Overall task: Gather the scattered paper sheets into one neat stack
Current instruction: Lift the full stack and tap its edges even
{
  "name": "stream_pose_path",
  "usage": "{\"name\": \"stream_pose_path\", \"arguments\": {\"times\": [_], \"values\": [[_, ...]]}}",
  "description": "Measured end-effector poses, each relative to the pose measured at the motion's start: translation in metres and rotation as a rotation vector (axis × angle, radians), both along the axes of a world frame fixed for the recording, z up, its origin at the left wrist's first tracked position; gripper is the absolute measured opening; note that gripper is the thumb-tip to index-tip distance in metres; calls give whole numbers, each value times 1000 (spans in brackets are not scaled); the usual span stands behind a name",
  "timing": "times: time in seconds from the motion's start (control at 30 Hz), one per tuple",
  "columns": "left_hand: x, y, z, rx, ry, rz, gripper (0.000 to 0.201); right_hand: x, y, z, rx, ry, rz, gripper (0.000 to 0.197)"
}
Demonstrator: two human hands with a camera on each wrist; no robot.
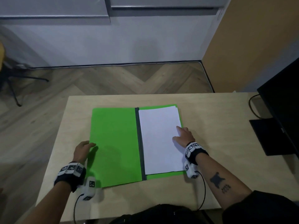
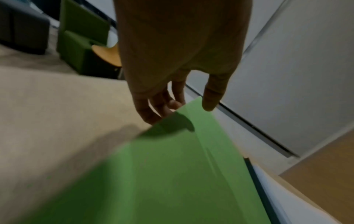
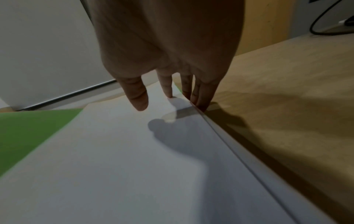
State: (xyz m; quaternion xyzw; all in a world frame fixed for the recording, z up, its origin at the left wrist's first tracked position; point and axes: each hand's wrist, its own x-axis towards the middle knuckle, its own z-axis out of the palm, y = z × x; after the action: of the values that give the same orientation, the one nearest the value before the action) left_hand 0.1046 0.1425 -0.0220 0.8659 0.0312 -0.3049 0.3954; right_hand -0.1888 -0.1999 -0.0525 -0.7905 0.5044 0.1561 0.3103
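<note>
We see a green folder (image 1: 113,143) lying open on the desk (image 1: 210,110), with the stack of white paper sheets (image 1: 159,139) on its right half. Our left hand (image 1: 82,151) pinches the folder's left edge, fingers under, thumb above. Our right hand (image 1: 184,136) lies flat, fingers straight, at the stack's right edge, holding nothing.

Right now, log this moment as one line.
left hand: grips green folder left edge | right hand: fingers at paper stack right edge | stack: inside open folder, on table
</note>
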Motion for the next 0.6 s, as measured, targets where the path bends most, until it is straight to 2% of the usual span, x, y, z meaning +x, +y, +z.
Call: {"name": "stream_pose_path", "arguments": {"times": [0.13, 0.33, 0.47, 0.6], "values": [[-4, 7, 47, -239, -52, -139, 28, -4, -6, 0, 62, -54, 0, 73], [-29, -31, 109, -369, -208, -523, 26, 1, -20, -3, 74, 35, 134, 69], [-52, -69, 122, -411, -242, -629, 28, 6, -24, -2, 102, 39, 150, 74], [-75, -104, 125, -424, -300, -680, 29, 4, -30, -4, 182, -108, 62, 89]]}}
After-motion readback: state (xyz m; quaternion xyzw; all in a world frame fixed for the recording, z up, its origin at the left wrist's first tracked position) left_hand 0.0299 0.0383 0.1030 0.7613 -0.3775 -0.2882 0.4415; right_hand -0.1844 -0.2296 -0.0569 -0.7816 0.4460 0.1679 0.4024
